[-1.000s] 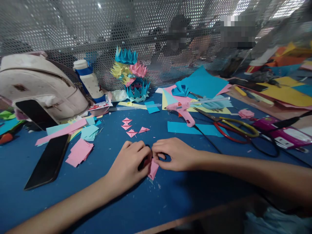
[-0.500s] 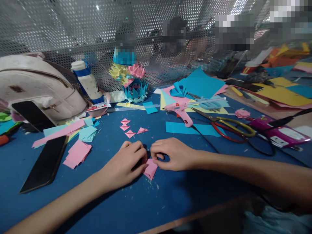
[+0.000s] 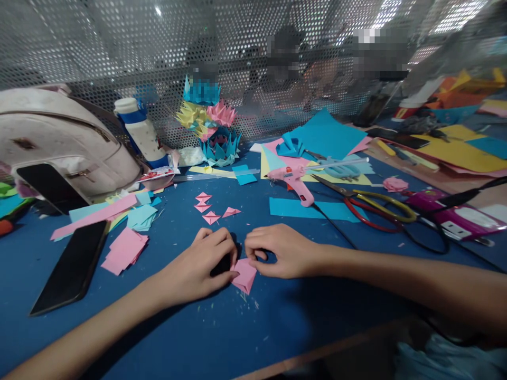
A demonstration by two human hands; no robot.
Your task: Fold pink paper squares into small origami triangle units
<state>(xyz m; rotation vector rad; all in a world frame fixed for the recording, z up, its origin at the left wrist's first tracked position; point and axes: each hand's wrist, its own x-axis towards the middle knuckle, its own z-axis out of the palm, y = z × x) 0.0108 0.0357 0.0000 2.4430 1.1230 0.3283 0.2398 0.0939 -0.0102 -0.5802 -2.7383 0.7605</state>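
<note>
A partly folded pink paper square (image 3: 244,276) lies on the blue table between my hands. My left hand (image 3: 208,265) pinches its left edge between thumb and fingers. At its upper right corner, my right hand (image 3: 280,250) is closed with the fingertips on the paper. Several small folded pink pieces (image 3: 211,217) sit just beyond my left hand. To the left is a stack of pink squares (image 3: 125,250), with light blue squares (image 3: 141,217) behind it.
A pink glue gun (image 3: 293,179) and scissors (image 3: 380,206) lie beyond my right hand, with a cord trailing right. Phones (image 3: 71,266), a backpack (image 3: 59,137) and a bottle (image 3: 140,132) are at left. Paper flowers (image 3: 219,145) stand at the back.
My left thumb and fingers have shifted slightly on the pink paper's left edge. Otherwise the hands and the objects around them stay nearly in place.
</note>
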